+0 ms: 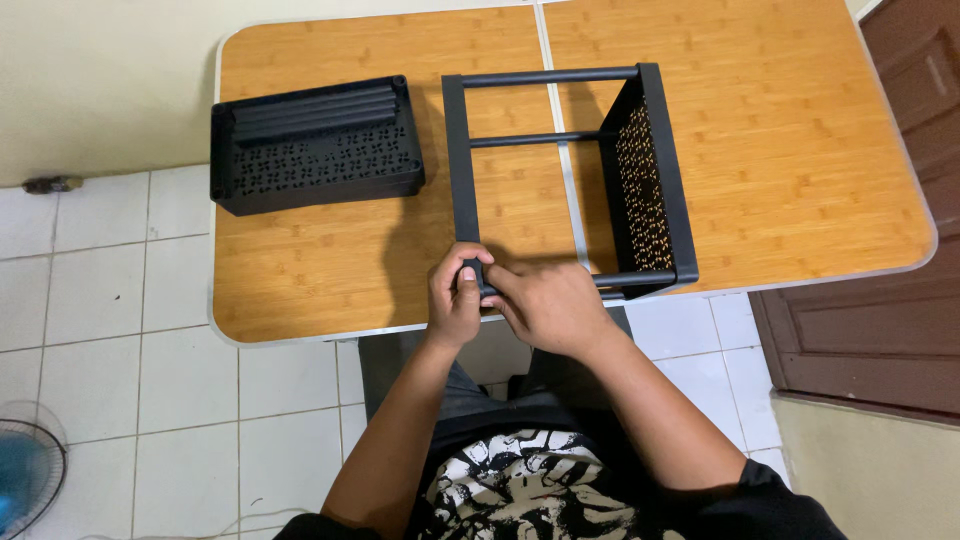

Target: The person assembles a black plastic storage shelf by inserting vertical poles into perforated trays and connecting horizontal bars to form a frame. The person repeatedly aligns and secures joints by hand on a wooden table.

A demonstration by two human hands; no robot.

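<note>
Your left hand [455, 300] gripped the near-left corner of the black frame [460, 150], thumb up on the post; your right hand [548, 305] closed over the same joint, fingers curled. That frame lay at the table's [300, 290] near edge, a perforated tray [315, 145] well left. Squaring the pieces before pressing would have seated them best. Both wrists bent inward.

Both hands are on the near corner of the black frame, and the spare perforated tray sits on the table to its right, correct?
Not quite. The head view shows the spare perforated tray to the left of the black frame, not the right. Both the left hand and right hand do grip the frame's near corner.
</note>
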